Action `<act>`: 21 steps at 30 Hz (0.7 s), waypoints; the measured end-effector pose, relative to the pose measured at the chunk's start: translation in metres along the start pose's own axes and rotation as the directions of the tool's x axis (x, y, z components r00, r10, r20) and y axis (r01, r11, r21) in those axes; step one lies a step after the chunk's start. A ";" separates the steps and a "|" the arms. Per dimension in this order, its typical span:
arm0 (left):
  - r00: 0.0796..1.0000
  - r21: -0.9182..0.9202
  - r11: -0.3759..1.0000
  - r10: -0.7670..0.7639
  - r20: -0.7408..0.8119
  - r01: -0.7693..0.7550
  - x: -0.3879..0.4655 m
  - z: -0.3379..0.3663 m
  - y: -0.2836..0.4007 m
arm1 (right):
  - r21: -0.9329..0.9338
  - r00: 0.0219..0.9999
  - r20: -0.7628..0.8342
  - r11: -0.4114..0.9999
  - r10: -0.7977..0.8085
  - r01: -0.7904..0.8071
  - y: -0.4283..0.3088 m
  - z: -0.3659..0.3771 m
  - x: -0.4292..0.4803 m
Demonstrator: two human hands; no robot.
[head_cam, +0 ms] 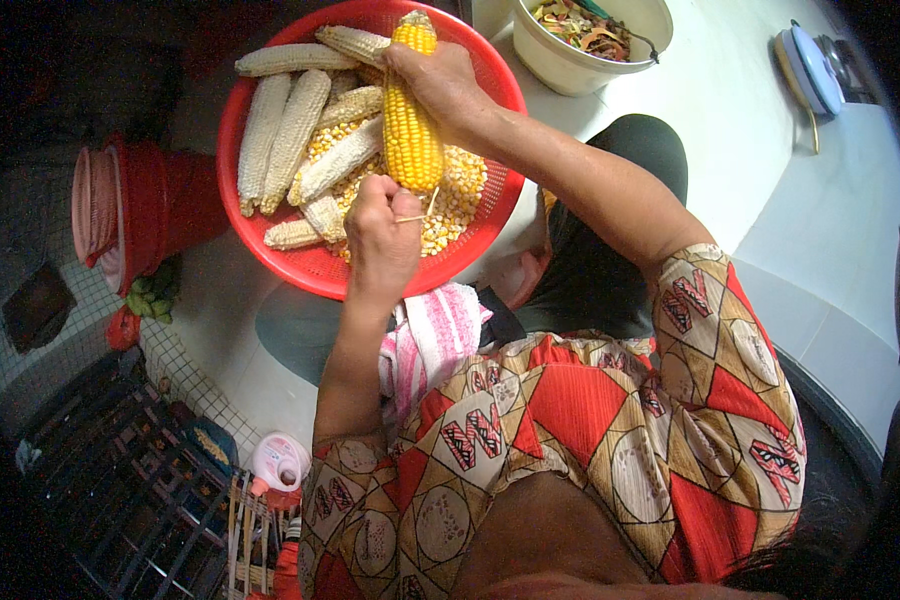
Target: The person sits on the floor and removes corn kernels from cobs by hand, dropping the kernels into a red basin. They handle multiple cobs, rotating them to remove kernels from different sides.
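My right hand (442, 86) grips an ear of yellow corn (414, 139) near its upper end, above a red plastic colander (506, 67). At the ear's lower end, my left hand (381, 229) is closed in a fist. A thin pale stick-like piece (411, 219) pokes out of this fist, and its hidden part cannot be made out. Loose corn kernels (461, 191) cover the colander's bottom. Several bare corncobs (296, 142) lie on them, mostly at the left side.
A cream bucket (562, 79) of peelings stands beyond the colander at the right. Stacked red baskets (146, 214) are at the left. A pink-and-white towel (442, 322) lies on my lap. Nearer at the left are a pink plastic bottle (277, 459) and a dark rack (142, 487).
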State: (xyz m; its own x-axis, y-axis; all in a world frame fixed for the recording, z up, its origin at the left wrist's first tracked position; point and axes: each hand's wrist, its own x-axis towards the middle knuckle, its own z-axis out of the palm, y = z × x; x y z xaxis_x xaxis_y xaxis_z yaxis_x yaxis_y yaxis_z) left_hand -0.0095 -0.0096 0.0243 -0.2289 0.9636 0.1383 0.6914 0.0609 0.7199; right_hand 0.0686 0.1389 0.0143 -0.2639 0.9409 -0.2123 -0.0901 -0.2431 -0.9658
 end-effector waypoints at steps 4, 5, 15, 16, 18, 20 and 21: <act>0.792 -0.521 0.599 -0.410 0.452 0.608 0.002 -0.015 0.005 | -0.251 0.964 0.005 0.933 -0.265 0.258 0.000 0.000 -0.001; 0.766 -0.607 0.467 -0.397 0.506 0.643 0.002 -0.016 0.006 | -0.300 0.922 0.035 0.876 -0.385 0.377 0.000 0.001 0.000; 0.864 -0.731 0.616 -0.499 -0.073 0.294 0.011 -0.022 -0.003 | 0.226 0.999 -0.020 0.974 0.036 -0.031 -0.004 0.003 0.006; 0.876 -0.622 0.712 -0.475 -0.084 0.326 0.008 -0.020 -0.003 | 0.243 0.993 0.004 0.963 0.119 -0.117 -0.006 0.002 0.007; 0.949 -0.428 0.889 -0.259 -0.178 0.163 0.007 -0.013 -0.002 | 0.263 0.987 0.005 0.952 0.159 -0.154 -0.007 0.002 0.006; 0.971 -0.406 0.904 -0.200 -0.128 0.132 0.003 -0.008 0.002 | 0.275 0.983 0.010 0.945 0.181 -0.177 -0.009 0.002 0.005; 0.980 -0.423 0.898 -0.177 -0.096 0.121 0.002 -0.008 0.004 | 0.271 0.982 0.009 0.945 0.190 -0.185 -0.009 0.002 0.005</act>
State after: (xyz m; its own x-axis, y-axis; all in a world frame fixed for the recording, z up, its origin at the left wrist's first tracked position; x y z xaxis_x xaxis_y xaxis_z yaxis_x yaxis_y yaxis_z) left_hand -0.0127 -0.0098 0.0333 -0.4121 0.9082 0.0732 0.3037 0.0612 0.9508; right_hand 0.0666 0.1452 0.0227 -0.2849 0.8755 -0.3903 -0.2966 -0.4678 -0.8326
